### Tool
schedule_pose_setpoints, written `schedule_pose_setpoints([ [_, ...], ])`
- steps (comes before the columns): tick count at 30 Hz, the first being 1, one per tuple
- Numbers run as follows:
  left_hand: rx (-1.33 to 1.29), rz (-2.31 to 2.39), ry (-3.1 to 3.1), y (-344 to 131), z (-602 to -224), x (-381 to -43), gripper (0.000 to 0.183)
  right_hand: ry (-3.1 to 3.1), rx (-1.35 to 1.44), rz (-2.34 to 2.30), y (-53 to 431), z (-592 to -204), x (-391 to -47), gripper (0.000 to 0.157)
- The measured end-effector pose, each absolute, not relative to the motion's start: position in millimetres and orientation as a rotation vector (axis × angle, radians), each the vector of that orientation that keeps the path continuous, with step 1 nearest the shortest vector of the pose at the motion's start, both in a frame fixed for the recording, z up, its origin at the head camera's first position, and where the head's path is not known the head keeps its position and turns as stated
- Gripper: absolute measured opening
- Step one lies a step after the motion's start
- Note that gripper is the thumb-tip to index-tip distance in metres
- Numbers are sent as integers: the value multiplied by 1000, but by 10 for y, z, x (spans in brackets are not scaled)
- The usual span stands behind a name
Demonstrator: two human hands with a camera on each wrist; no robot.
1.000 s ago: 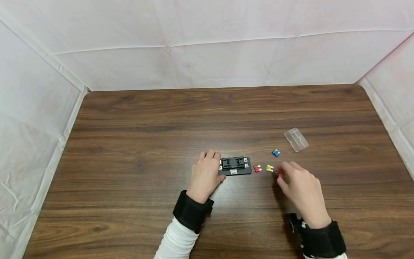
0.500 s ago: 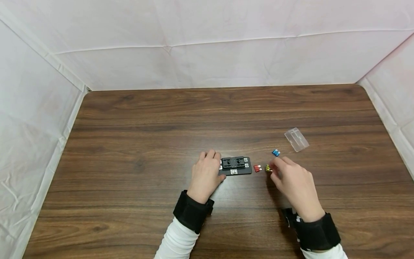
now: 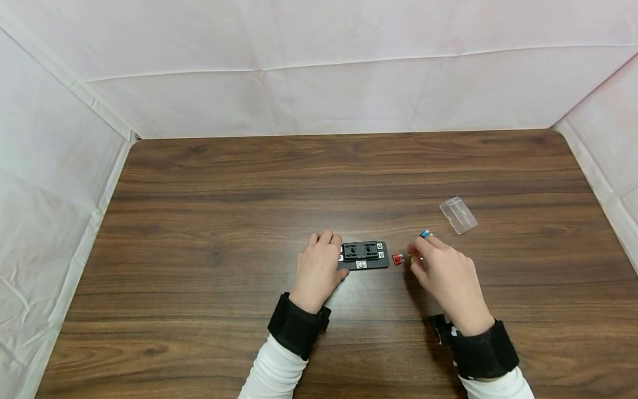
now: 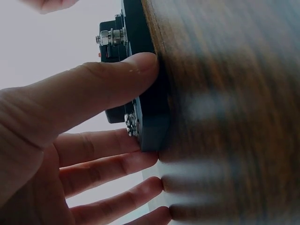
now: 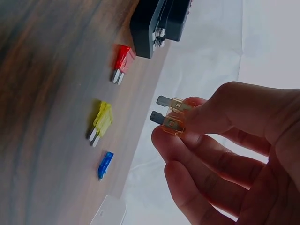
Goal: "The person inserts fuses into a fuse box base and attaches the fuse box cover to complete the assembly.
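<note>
A black fuse block (image 3: pixel 362 256) with metal studs lies flat on the table, its left end covered by my left hand (image 3: pixel 317 272). In the left wrist view the thumb (image 4: pixel 126 77) presses one edge of the block while fingertips touch its end and the tabletop. My right hand (image 3: pixel 449 279) pinches a clear orange blade fuse (image 5: pixel 174 123) between thumb and fingers, its two prongs sticking out, raised off the table. Beneath that hand are a red blade fuse (image 5: pixel 123 62), a yellow blade fuse (image 5: pixel 102 119) and a blue blade fuse (image 5: pixel 106 164).
A clear plastic case (image 3: pixel 458 215) lies beyond the right hand, behind the blue fuse. White sheets (image 3: pixel 319 100) stand along the back and sides of the brown wooden table (image 3: pixel 199 310).
The right hand has moved left toward the fuse block, carrying the orange fuse and now covering most of the yellow one in the head view. My left hand stays on the block.
</note>
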State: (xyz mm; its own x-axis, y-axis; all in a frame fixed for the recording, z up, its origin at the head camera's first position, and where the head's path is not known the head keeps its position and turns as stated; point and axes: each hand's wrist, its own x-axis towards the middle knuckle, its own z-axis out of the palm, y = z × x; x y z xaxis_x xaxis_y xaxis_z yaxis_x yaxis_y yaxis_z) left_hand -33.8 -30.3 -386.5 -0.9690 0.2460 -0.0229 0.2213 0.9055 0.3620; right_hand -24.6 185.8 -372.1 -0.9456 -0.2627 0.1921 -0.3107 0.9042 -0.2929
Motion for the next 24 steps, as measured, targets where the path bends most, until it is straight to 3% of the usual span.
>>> schedule_pose_setpoints([
  [24, 363, 533, 3002, -297, -3856, -333, 48, -2866, 527, 505, 1686, -3643, -320, 15],
])
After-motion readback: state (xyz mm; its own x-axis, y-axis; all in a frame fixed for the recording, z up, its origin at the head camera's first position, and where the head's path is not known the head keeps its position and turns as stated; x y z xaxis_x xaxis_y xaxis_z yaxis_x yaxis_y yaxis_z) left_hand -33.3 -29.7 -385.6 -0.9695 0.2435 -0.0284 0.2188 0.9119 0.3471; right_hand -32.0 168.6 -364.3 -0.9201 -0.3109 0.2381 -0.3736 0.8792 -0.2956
